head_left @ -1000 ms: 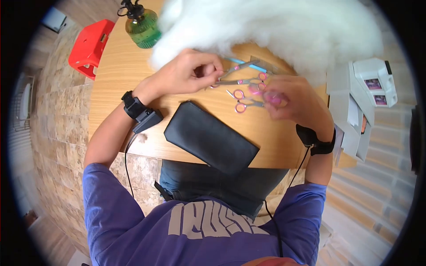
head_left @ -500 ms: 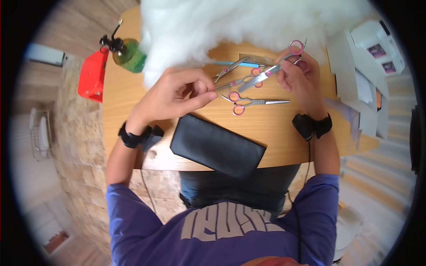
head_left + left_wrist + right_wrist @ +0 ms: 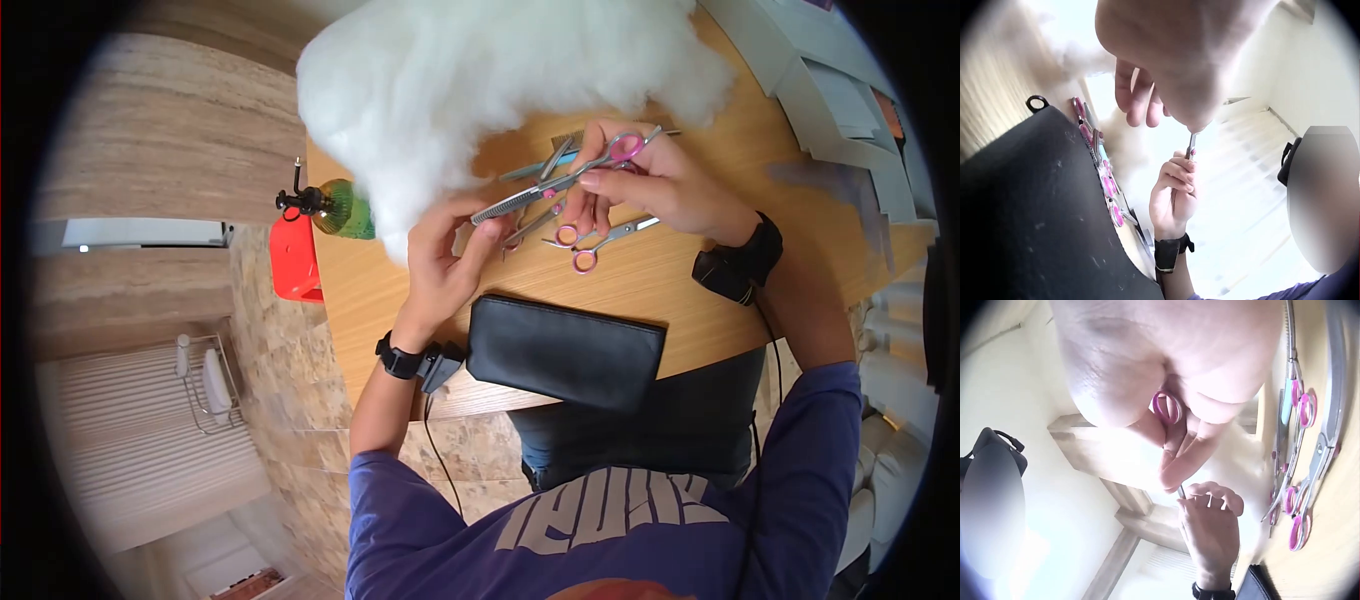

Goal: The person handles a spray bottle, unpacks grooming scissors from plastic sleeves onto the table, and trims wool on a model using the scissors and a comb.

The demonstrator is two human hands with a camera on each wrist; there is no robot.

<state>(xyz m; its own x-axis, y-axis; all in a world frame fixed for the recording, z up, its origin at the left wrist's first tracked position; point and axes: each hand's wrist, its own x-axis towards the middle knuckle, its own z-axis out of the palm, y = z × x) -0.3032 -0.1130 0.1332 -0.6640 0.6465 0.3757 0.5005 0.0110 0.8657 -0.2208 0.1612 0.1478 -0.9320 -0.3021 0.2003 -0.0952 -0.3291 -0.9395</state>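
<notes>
In the head view, the right hand grips thinning scissors by their pink-ringed handles, the toothed blade pointing left. The left hand pinches the blade's tip between thumb and fingers; the left wrist view shows the metal running from these fingertips to the right hand. One pink ring shows in the right hand's grasp in the right wrist view. Beneath the hands, scissors lie on the table, with more pink-ringed scissors partly hidden behind the fingers. A blue-handled comb is partly covered.
A black case lies near the table's front edge. White fluffy material covers the back. At the left are a green spray bottle and, beyond the table, a red stool. A white container stands at the right.
The right hand has brought the thinning scissors leftward, and the left hand has taken hold of their tip. The head view has shifted and turned.
</notes>
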